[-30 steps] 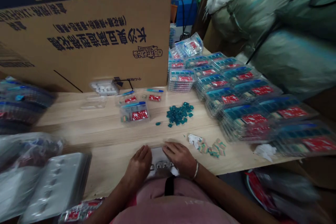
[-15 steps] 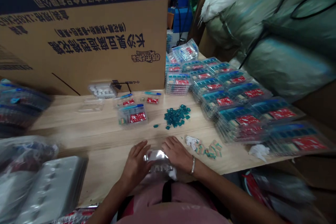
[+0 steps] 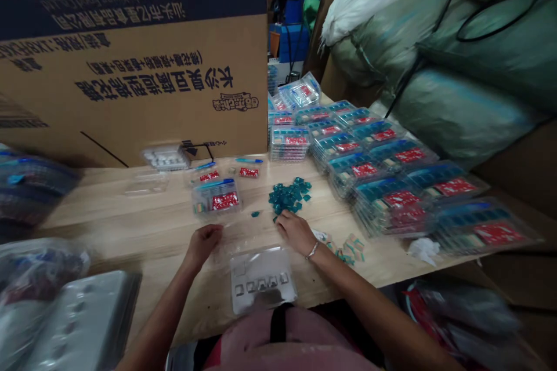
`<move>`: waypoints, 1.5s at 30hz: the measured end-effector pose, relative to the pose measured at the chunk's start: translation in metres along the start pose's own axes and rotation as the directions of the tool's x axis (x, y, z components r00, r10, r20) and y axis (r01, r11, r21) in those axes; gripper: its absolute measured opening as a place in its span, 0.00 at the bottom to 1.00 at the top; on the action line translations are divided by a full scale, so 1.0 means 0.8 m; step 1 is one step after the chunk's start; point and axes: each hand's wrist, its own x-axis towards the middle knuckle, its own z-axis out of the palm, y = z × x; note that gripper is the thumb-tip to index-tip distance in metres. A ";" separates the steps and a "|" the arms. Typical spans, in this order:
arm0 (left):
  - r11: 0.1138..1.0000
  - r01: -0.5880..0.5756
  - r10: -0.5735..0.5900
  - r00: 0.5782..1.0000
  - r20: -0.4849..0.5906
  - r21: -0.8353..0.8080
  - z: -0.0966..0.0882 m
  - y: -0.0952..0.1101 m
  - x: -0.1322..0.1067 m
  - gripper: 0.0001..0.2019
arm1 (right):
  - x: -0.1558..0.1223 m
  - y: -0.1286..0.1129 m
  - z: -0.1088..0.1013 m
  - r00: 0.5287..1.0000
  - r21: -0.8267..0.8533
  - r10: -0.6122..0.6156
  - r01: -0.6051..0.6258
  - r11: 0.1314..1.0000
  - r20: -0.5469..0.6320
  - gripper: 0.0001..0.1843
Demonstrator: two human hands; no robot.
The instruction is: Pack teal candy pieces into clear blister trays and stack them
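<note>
A clear plastic tray (image 3: 263,295) with small moulded hollows lies on the table close to my body. Up and left of it, my left hand (image 3: 205,245) is closed at the edge of a faint, see-through plastic cover (image 3: 237,237). My right hand (image 3: 296,233) is at the near edge of a pile of small teal tiles (image 3: 290,192), its fingers pinched on a teal tile (image 3: 275,219). A single teal tile (image 3: 255,214) lies apart, left of the pile. Beside my right wrist is a scatter of beige and green pieces (image 3: 348,249).
Filled clear packs with red packets (image 3: 365,171) stand in stacks along the right. One filled pack (image 3: 216,196) lies mid-table. A large cardboard box (image 3: 152,58) closes off the back left. Grey plastic trays (image 3: 82,313) are stacked at lower left; crumpled white tissue (image 3: 424,249) lies at right.
My hands have parted from the shiny plastic they held near my body. The tray now lies flat; my left hand moved left, and my right hand moved forward to the teal pile.
</note>
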 end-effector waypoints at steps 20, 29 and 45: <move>0.355 -0.763 0.686 0.605 0.404 0.540 0.032 -0.020 -0.051 0.11 | -0.018 0.011 -0.016 0.989 0.178 -0.127 0.113 0.977 0.070 0.08; 0.447 -0.760 0.637 0.641 0.429 0.472 0.038 -0.030 -0.042 0.11 | 0.016 -0.022 0.007 0.985 0.362 -0.139 0.166 0.917 -0.101 0.05; 0.704 -0.662 0.604 0.749 0.272 0.257 0.069 0.005 -0.025 0.07 | 0.014 -0.026 0.030 0.884 0.135 -0.452 0.466 0.875 -0.119 0.04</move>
